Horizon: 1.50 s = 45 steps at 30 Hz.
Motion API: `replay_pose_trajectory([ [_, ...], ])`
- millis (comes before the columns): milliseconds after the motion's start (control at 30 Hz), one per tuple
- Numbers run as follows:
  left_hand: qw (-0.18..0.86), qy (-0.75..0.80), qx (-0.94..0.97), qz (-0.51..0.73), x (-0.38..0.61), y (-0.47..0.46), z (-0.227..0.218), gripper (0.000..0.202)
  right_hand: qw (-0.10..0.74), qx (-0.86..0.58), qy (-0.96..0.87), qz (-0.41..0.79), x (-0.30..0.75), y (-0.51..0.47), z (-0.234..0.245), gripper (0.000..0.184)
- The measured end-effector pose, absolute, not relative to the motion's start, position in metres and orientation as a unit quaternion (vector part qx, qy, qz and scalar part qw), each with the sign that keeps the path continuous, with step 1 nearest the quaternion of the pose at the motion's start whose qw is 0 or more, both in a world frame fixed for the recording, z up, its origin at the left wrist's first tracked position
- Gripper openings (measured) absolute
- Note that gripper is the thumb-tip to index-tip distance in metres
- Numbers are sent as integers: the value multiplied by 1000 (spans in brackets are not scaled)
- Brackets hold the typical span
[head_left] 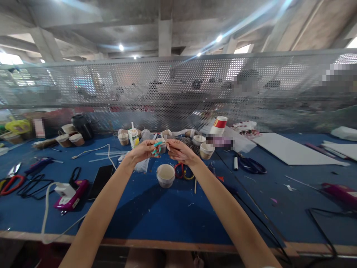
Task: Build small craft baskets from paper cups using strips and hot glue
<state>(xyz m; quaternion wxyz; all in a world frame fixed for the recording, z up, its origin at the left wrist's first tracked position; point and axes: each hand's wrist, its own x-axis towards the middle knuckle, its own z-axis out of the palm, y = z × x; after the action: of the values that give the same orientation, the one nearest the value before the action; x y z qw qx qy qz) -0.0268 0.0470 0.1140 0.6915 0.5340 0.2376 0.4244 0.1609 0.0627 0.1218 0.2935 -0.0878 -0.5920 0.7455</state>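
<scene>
Both my arms reach out over the blue table. My left hand and my right hand meet above it, fingers pinched together on a small pale cup-shaped piece held between them. My left fingernails are teal. Just below the hands a small white cup stands upright on the table. A pair of red and yellow scissors lies beside that cup, under my right wrist.
Several small brown cups stand at the back left, with a glue bottle, a red-white paper cup and a perforated metal screen behind. A pink glue gun, black phone, scissors and cables lie left; white boards right.
</scene>
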Motion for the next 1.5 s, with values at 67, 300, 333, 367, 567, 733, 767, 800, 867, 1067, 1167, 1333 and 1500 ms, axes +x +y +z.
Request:
replay_pose_trajectory([
  [67, 696, 228, 543, 410, -28, 47, 114, 32, 277, -86, -602, 745, 162, 63, 122, 22],
  [300, 693, 200, 533, 442, -22, 46, 110, 34, 291, -21, -574, 765, 157, 65, 112, 24],
  [333, 696, 201, 525, 446, -21, 46, 109, 34, 296, -8, -562, 772, 156, 65, 110, 23],
  [367, 699, 200, 516, 453, -19, 46, 108, 35, 302, 6, -549, 779, 154, 64, 108, 23],
  [567, 705, 185, 482, 486, -19, 47, 107, 28, 328, 4, -493, 806, 148, 61, 104, 22],
  [733, 683, 207, 507, 484, -32, 52, 111, 20, 310, -26, -529, 789, 154, 67, 106, 31],
  [767, 678, 220, 518, 472, -35, 54, 111, 20, 310, -32, -533, 787, 155, 69, 106, 30],
  [800, 674, 232, 531, 457, -38, 55, 111, 22, 309, -41, -536, 785, 156, 71, 105, 30],
  [867, 670, 246, 552, 430, -41, 56, 110, 26, 301, -68, -551, 775, 157, 75, 103, 28],
  [1067, 650, 293, 571, 406, -33, 55, 110, 27, 284, -97, -574, 762, 159, 83, 98, 23],
  [1167, 643, 307, 565, 415, -25, 54, 111, 27, 293, -85, -564, 767, 158, 85, 95, 22],
  [1333, 643, 317, 558, 418, -19, 53, 110, 28, 316, -54, -547, 773, 156, 84, 91, 23],
  [1500, 638, 320, 562, 418, -19, 53, 109, 27, 327, -38, -539, 775, 155, 80, 91, 29],
])
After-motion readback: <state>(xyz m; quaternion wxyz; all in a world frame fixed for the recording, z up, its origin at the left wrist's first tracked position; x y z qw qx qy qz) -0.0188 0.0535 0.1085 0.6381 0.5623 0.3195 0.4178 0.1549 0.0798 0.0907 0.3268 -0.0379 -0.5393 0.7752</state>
